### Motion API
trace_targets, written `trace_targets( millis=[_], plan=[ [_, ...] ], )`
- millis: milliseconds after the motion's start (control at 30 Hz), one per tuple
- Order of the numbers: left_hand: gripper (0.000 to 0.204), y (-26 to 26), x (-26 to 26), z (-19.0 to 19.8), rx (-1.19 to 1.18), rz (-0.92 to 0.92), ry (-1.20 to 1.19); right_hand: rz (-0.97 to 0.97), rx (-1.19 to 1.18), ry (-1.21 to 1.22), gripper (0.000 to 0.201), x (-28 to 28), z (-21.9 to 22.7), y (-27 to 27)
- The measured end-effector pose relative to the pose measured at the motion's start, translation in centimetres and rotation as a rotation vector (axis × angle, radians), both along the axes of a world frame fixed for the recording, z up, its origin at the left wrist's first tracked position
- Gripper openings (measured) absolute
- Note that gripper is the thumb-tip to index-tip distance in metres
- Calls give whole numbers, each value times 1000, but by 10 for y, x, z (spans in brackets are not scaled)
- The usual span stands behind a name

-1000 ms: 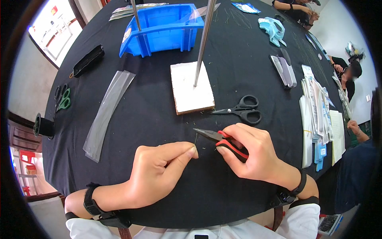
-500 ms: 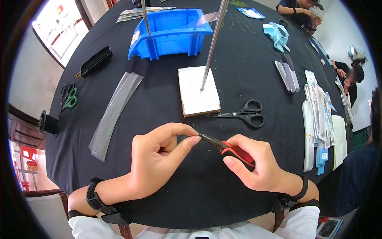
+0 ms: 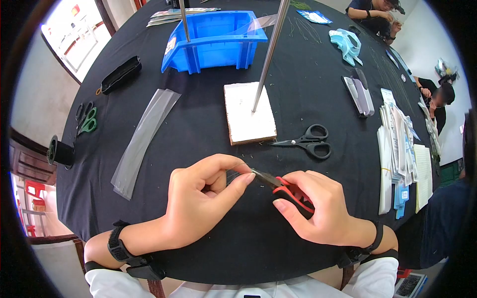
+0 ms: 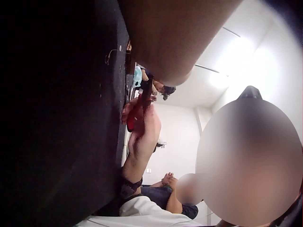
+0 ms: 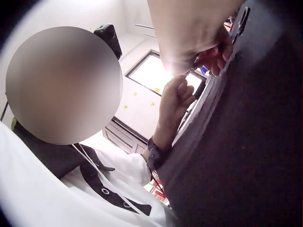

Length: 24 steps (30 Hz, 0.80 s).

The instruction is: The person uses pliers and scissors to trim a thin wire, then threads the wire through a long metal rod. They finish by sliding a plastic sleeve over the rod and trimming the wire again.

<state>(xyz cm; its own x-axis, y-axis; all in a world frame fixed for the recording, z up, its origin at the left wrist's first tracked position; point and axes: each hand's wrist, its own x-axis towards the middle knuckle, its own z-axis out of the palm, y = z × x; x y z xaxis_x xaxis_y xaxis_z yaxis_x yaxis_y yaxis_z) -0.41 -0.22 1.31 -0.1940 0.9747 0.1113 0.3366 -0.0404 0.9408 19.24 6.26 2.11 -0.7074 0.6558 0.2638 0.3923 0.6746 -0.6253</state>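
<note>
In the head view my right hand grips red-and-black needle-nose pliers, their tips pointing left. Thumb and forefinger of my left hand come together right at those tips. Between them they pinch a thin wire-like strand, mostly hidden by the fingertips. Behind the pliers lie black scissors, closed, on the black cloth. In the left wrist view the pliers show red in the right hand. The right wrist view shows the left hand meeting the pliers from below.
A white block with a metal rod stands ahead, before a blue bin. Clear plastic strips, green scissors and a black spool lie left. A stapler and paper packs lie right.
My left hand has risen and its forefinger arched, bringing its fingertips to the pliers' tips, which were apart from them. The pliers moved slightly right and down; the head view shifted a little.
</note>
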Motion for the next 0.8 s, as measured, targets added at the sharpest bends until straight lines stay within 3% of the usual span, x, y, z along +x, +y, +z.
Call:
trace_targets(
  millis=[233,333,433,567,600,700,800],
  plan=[
    [7,0,0,-2,-9,52,-52,-15,-13,32,26,0,-2,-2],
    [6,0,0,-2,-5,61,-83,-96,-460,68,22,2,2,-3],
    [8,0,-1,0,-11,47,-82,-65,-480,241,19,1,-7,-1],
    [8,-1,2,2,-55,79,-200,-44,-1170,277,19,6,7,2],
    [8,-1,2,1,-54,73,-210,-48,-1175,243,18,6,9,3],
    [8,-1,1,-2,-42,53,-217,-54,-875,153,18,7,9,1],
    [9,-2,-2,-3,-22,36,-189,-105,-747,196,17,6,8,-2]
  ],
)
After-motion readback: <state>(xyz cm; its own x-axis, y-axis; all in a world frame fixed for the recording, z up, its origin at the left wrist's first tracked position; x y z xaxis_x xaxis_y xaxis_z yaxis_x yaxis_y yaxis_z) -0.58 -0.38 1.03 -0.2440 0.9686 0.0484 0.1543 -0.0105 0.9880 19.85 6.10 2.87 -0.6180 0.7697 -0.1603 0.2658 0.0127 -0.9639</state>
